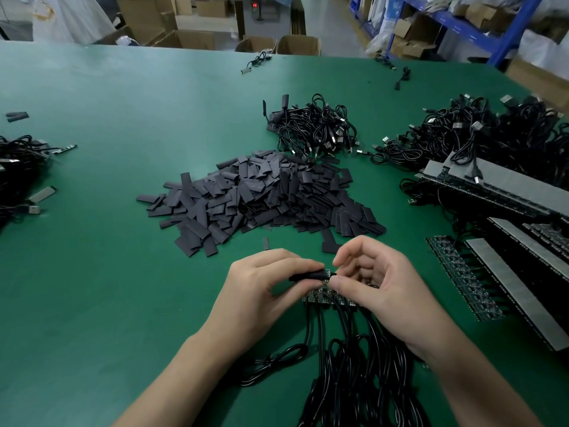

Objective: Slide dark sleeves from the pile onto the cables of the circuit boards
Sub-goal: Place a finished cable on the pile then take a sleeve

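A tangle of black cables (354,380) lies nearest, between the two forearms, running up the green desk (123,272) to a strip of boards (320,295) that sits under the hands. Each cable joins the strip at its near edge.

The left hand (261,291) holds one dark sleeve (308,276) level above the strip, its grip narrow, thumb below and fingers curled over the top. The right hand (378,291) meets it at the sleeve's right end, with thumb and forefinger pinched close on a small board (328,275) that shows just at the sleeve's mouth. Its other fingers are curled in, and what else they cover is hidden.

Just beyond the hands spreads the pile of sleeves (261,195), flat dark pieces heaped loosely in the middle of the desk, with a few strays at its near edge. One lone sleeve (265,243) lies between the pile and the left hand.

Behind the pile sits a heap of plugged cables (317,127), and a larger heap (480,131) lies to the right of it. Rows of boards with grey strips (508,291) line the right side of the desk. Another cable heap (15,167) lies at the left edge, and two loose sleeves (17,116) lie beyond it.

Past the desk stand cardboard boxes (191,38) and a blue rack (462,29).
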Action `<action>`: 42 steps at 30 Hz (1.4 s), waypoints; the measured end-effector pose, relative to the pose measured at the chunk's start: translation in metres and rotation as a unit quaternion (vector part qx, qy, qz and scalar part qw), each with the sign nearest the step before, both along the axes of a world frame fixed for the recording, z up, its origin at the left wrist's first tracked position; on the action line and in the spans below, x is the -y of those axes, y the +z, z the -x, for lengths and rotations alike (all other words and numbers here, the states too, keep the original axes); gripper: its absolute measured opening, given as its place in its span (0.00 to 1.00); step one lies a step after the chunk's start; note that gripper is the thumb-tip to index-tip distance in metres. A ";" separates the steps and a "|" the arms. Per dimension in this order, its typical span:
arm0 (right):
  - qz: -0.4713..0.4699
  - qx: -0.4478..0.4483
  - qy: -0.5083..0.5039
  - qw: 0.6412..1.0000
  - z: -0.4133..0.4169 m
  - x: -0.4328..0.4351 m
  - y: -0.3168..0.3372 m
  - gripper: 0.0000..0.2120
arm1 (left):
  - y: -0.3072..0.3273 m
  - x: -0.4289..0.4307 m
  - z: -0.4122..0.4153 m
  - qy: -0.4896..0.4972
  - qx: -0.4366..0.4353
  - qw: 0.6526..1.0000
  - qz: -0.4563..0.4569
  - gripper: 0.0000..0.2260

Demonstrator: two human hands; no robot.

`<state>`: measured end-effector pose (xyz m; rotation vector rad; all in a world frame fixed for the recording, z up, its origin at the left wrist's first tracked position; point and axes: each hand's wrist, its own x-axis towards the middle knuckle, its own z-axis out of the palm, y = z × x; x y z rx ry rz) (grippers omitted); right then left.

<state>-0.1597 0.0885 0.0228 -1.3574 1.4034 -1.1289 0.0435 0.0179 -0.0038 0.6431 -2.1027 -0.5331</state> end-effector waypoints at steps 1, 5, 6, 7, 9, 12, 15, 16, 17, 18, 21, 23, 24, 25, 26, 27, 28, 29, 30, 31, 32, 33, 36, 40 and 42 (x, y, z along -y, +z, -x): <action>-0.001 0.007 0.000 1.000 -0.001 0.000 0.000 0.09 | 0.000 0.000 0.000 0.000 -0.001 1.000 0.001 0.09; -0.014 0.039 0.004 0.999 -0.001 -0.001 0.002 0.09 | 0.000 0.001 0.000 -0.016 0.004 1.000 -0.006 0.09; -0.017 0.044 0.009 0.999 -0.001 -0.001 0.002 0.09 | 0.000 0.001 0.000 -0.022 0.007 1.000 -0.008 0.09; -0.019 0.046 0.013 0.999 -0.001 -0.001 0.002 0.09 | 0.000 0.000 0.000 -0.026 0.008 1.000 -0.009 0.10; -0.019 0.044 0.015 0.999 -0.001 0.000 0.002 0.08 | 0.000 0.000 0.001 -0.024 0.003 1.000 -0.015 0.10; -0.019 0.022 0.007 1.000 0.001 0.001 0.002 0.07 | 0.001 0.000 0.001 -0.018 -0.017 0.999 -0.028 0.10; -0.027 -0.038 0.007 0.999 0.004 0.000 0.002 0.11 | 0.001 0.000 0.000 -0.016 -0.021 0.999 -0.035 0.10; -0.028 -0.046 0.014 0.998 0.004 0.000 0.002 0.12 | 0.002 0.000 0.000 -0.012 -0.020 0.999 -0.036 0.11; -0.029 -0.048 0.020 0.998 0.003 0.000 0.001 0.11 | 0.002 0.000 -0.001 -0.004 -0.021 0.999 -0.036 0.12; -0.029 -0.045 0.022 0.998 0.002 0.000 0.000 0.11 | 0.003 0.000 -0.001 0.011 -0.026 0.999 -0.035 0.14; -0.027 -0.017 0.009 0.999 0.000 0.002 -0.001 0.08 | 0.006 0.000 -0.001 0.066 -0.059 0.995 -0.047 0.17; -0.028 0.001 -0.002 1.000 -0.002 0.002 -0.001 0.06 | 0.007 0.000 -0.001 0.091 -0.084 0.991 -0.059 0.15; -0.029 0.006 -0.005 1.000 -0.002 0.002 -0.001 0.06 | 0.007 0.000 -0.001 0.098 -0.090 0.989 -0.062 0.13; -0.031 0.009 -0.007 0.999 -0.003 0.002 -0.002 0.05 | 0.006 0.000 -0.001 0.102 -0.092 0.989 -0.063 0.12; -0.032 0.011 -0.009 0.999 -0.004 0.002 -0.002 0.05 | 0.006 -0.001 -0.001 0.104 -0.091 0.988 -0.063 0.11; -0.032 0.011 -0.012 0.999 -0.004 0.002 -0.003 0.05 | 0.005 -0.001 0.000 0.105 -0.092 0.988 -0.063 0.10; -0.032 0.009 -0.015 0.999 -0.004 0.002 -0.004 0.05 | 0.005 -0.001 0.000 0.106 -0.092 0.988 -0.064 0.10; -0.031 0.004 -0.020 0.999 -0.004 0.002 -0.005 0.07 | 0.004 -0.001 0.000 0.108 -0.091 0.988 -0.065 0.10; -0.030 0.000 -0.024 0.999 -0.004 0.002 -0.006 0.07 | 0.004 -0.001 0.000 0.109 -0.090 0.988 -0.065 0.10; -0.029 -0.002 -0.028 0.999 -0.005 0.002 -0.006 0.08 | 0.004 -0.001 0.000 0.108 -0.088 0.988 -0.067 0.10; -0.029 -0.004 -0.031 0.999 -0.005 0.002 -0.007 0.08 | 0.004 -0.001 0.001 0.106 -0.086 0.988 -0.069 0.10; -0.029 -0.005 -0.034 0.999 -0.005 0.002 -0.007 0.08 | 0.004 -0.001 0.001 0.102 -0.083 0.989 -0.071 0.10; -0.030 -0.013 -0.040 0.999 -0.005 0.002 -0.008 0.08 | 0.004 -0.002 0.002 0.089 -0.084 0.989 -0.081 0.10; -0.027 -0.013 -0.047 0.998 -0.004 0.002 -0.008 0.07 | 0.004 -0.001 0.003 0.083 -0.084 0.989 -0.087 0.10; -0.026 -0.013 -0.049 0.998 -0.004 0.003 -0.009 0.07 | 0.004 -0.001 0.003 0.078 -0.088 0.988 -0.098 0.10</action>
